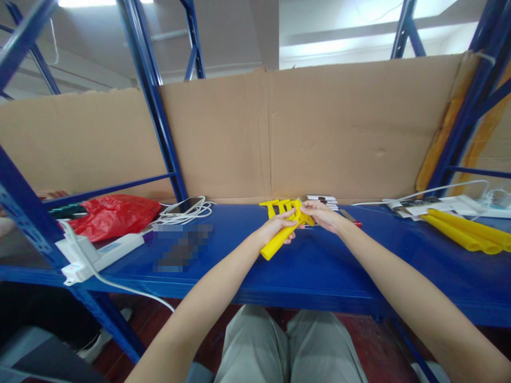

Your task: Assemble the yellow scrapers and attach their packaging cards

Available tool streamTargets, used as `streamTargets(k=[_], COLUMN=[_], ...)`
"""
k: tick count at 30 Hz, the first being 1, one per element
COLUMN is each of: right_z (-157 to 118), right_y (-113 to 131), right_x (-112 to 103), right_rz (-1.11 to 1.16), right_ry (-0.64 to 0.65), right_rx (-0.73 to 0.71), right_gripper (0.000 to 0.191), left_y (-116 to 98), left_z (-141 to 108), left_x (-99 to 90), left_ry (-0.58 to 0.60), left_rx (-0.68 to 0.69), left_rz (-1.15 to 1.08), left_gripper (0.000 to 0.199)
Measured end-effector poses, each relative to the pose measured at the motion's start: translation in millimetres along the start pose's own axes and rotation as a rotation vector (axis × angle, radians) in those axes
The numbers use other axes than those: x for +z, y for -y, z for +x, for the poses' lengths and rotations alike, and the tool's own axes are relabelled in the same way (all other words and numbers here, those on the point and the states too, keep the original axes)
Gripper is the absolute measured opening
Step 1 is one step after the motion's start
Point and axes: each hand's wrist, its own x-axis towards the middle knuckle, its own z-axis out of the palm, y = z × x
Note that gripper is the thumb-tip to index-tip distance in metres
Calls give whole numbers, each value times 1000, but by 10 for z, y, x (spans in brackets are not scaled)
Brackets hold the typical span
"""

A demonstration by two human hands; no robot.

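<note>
My left hand [279, 229] is closed around a yellow tube [275, 246], which slants with its near end toward me above the blue table. At the tube's far end, my right hand [318, 213] grips a yellow part [305, 217] with its fingers together. The two hands almost meet there, and they hide much of that part. Just behind them lie several yellow plastic pieces [273, 205] with prong-like shapes. A thin tool with a red end [356, 223] rests to the right of my right hand.
More yellow tubes [467, 234] lie at the right on the blue table [235, 255]. White-and-dark flat items [325, 201] sit at the back. Leftward are a red plastic bag [115, 213], a white power strip [120, 250] and coiled white cable [187, 213]. Cardboard [339, 127] walls the back.
</note>
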Motion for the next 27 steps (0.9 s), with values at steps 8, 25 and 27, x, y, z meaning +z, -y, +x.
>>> streamTargets(k=[8,25,27], right_z=[65,-244,-274], right_y=[-53,-21,-92], right_x=[13,-1010,-1069], right_rz=[-239,-1017,-1060], right_ry=[-142,-117,-103], right_rx=[-83,73,125], right_gripper=[33,24,30], left_y=[-52,-107,-108], left_z=[-6,15,17], left_x=[-1,-99,-98], left_ry=[-76,-560,-600], left_rx=[48,164,147], left_rz=[-41,33,72], left_gripper=[71,74,73])
